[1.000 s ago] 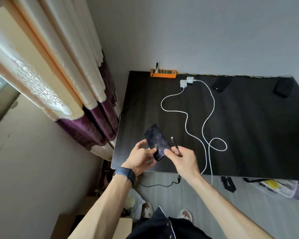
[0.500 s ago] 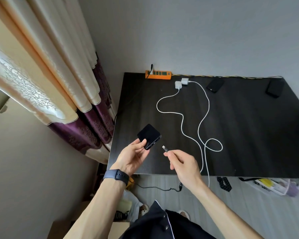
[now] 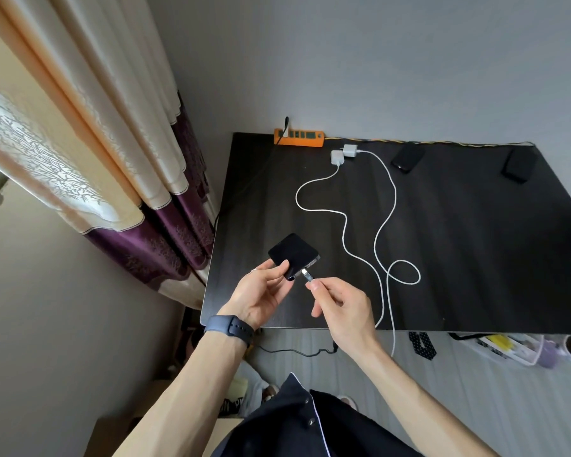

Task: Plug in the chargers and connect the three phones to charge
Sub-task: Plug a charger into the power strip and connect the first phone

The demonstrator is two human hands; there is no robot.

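Left hand (image 3: 261, 291) has its fingers clamped on a black phone (image 3: 292, 255), held tilted above the near left part of the dark worktop (image 3: 475, 258), port edge facing the right hand (image 3: 340, 305). Right-hand fingers pinched on a cable connector (image 3: 307, 276), tip right at the phone's bottom edge; can't tell if it's seated in the port. The cable behind the connector is hidden by the hand.

Two white charger bricks (image 3: 343, 153) lie on the worktop touching each other, just in front of the orange power strip (image 3: 299, 137) at the far edge, not plugged into it. Their two white cables (image 3: 343, 225) snake toward the near edge, one forming a loop right of the right hand, both dropping over the edge.

Two more dark phones flat at the far side: one (image 3: 406, 158) near the bricks, the other (image 3: 519, 166) well apart, toward the far right corner.

Dark watch band (image 3: 229, 328) on the left wrist
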